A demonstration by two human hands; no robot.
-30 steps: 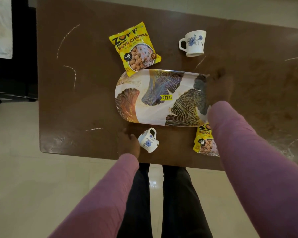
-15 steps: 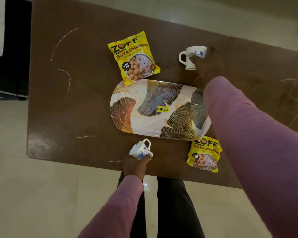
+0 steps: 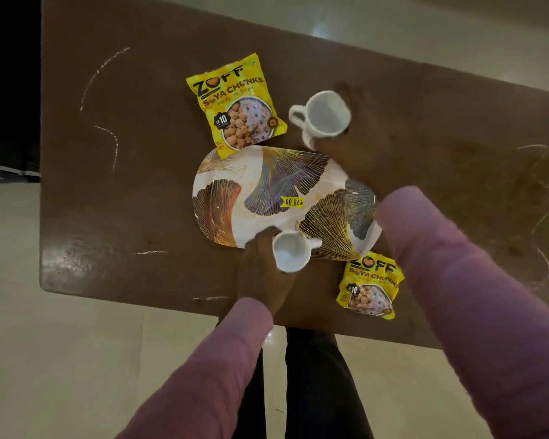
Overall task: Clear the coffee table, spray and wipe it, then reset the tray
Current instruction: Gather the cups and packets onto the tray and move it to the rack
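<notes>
My left hand (image 3: 262, 274) grips the small cup (image 3: 290, 251), its mouth facing up at me, over the near edge of the tray (image 3: 235, 198). My right hand (image 3: 358, 147) is closed around the bigger cup (image 3: 325, 118) just past the tray's far right corner; the cup looks lifted and tilted toward me, though blur makes that hard to say. The tray lies flat in the middle of the table (image 3: 124, 191). One yellow packet (image 3: 235, 103) lies at the tray's far edge, overlapping its rim. A second packet (image 3: 370, 288) lies at the near right, beside my right sleeve (image 3: 457, 296).
</notes>
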